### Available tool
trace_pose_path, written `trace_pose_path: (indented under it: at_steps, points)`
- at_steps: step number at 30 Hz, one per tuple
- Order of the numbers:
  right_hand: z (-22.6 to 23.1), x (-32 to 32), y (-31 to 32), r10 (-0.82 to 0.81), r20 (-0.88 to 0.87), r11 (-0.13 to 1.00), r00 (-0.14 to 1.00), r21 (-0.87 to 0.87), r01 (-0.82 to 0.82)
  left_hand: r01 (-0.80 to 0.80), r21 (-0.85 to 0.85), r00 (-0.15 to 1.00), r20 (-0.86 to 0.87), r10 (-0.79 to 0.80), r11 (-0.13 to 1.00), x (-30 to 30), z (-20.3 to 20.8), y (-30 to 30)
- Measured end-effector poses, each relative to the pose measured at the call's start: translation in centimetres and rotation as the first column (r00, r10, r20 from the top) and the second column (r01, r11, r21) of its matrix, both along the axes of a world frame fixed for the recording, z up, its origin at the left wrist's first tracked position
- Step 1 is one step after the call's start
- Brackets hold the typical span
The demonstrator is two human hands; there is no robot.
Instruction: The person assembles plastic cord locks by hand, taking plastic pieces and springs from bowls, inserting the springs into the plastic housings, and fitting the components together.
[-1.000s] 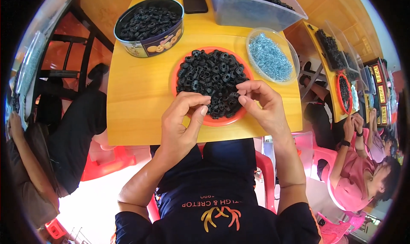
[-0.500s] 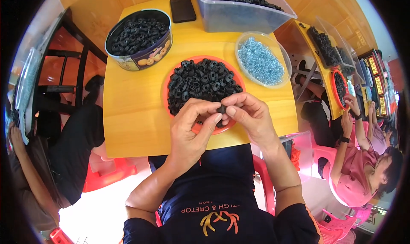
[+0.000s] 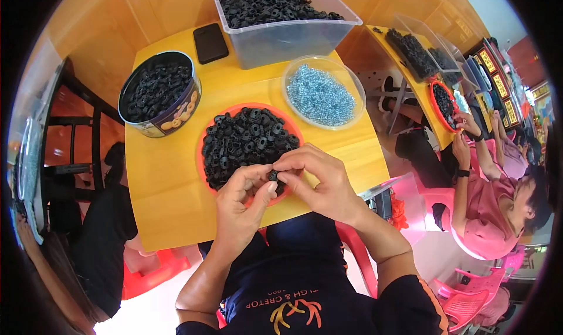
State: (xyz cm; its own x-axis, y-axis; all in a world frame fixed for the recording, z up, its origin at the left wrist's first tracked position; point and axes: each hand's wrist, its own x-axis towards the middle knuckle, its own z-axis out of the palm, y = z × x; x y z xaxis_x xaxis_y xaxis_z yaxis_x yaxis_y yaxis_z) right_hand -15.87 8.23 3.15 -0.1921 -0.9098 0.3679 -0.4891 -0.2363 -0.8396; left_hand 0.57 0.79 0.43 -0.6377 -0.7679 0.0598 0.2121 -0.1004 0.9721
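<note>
My left hand [image 3: 243, 203] and my right hand [image 3: 316, 179] meet over the near rim of a red bowl [image 3: 298, 129]. Between their fingertips is one small black plastic part [image 3: 273, 175]; both hands pinch it. The bowl is heaped with black plastic parts [image 3: 249, 138] of the same look, small and hollow with holes. To the bowl's far right, a round clear tub [image 3: 359, 103] holds many tiny shiny bluish-silver pieces [image 3: 321, 94], too small to name. A round dark tin [image 3: 190, 103] full of black parts stands at the far left.
A large clear plastic bin [image 3: 287, 44] of black parts stands at the table's back, beside a black phone [image 3: 210, 43]. On the right, a person in pink [image 3: 487, 212] works at another yellow table [image 3: 404, 56]. Someone in dark clothes [image 3: 105, 247] sits at the left.
The whole view has shifted, so the table and containers appear further left and lower. My hands stay together at the bowl, and the black part between the fingertips now shows more plainly.
</note>
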Motion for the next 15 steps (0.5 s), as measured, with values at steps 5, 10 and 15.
trace_pose_path:
  at_steps: [5, 10, 15]
  points:
    - [-0.4, -0.8, -0.3, -0.001, -0.243, 0.992, 0.970, -0.124, -0.030, -0.006, -0.076, 0.999, 0.032, 0.008, 0.997, -0.2, -1.1, -0.3]
    - [-0.5, -6.9, -1.4, -0.326, -0.321, 0.945, 0.889, -0.118, 0.304, 0.108, 0.100, 0.994, -0.024, -0.106, 0.989, 0.3, -0.5, -0.2]
    - [-1.1, -11.5, -3.2, -0.411, -0.543, 0.904, 0.732, -0.139, 0.405, 0.100, 0.169, 0.994, -0.059, -0.092, 0.980, 0.7, -0.9, -0.6]
